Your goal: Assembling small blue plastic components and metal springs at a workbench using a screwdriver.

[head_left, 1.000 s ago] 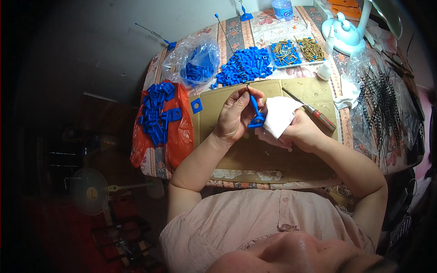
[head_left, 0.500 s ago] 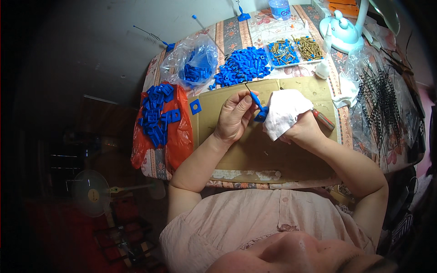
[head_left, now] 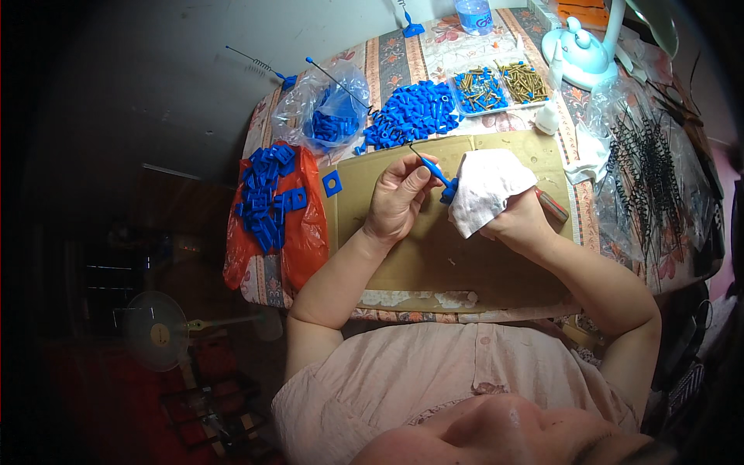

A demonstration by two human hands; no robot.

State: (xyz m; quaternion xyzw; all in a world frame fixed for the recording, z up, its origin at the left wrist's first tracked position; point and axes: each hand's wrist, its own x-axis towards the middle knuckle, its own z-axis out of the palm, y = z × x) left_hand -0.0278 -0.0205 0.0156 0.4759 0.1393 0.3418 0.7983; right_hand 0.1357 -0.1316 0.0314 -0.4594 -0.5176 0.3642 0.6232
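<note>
Above the cardboard sheet (head_left: 387,263), my left hand (head_left: 397,203) pinches the blue sleeve of a toy antenna (head_left: 432,168). The antenna's thin black wire, with a coil and a blue tip, slants up and left over the blue parts. Its blue base (head_left: 448,192) meets the edge of a white cloth (head_left: 490,186). My right hand (head_left: 518,222) is closed on this cloth from below. The cloth hides most of those fingers and whatever they press against. Beside the right wrist lies a screwdriver (head_left: 552,205) with a red handle.
Blue square bases (head_left: 267,194) lie on a red bag (head_left: 306,248) at left. Behind the cardboard are a blue sleeve pile (head_left: 415,112), a clear bag (head_left: 333,116), and trays of brass pieces (head_left: 525,84). Black coiled wires (head_left: 647,178) lie right; a lamp (head_left: 581,58) stands behind.
The antenna has turned in my left hand: its base shows a different side and its wire tip has swung left and down. Both hands stay nearly in place.
</note>
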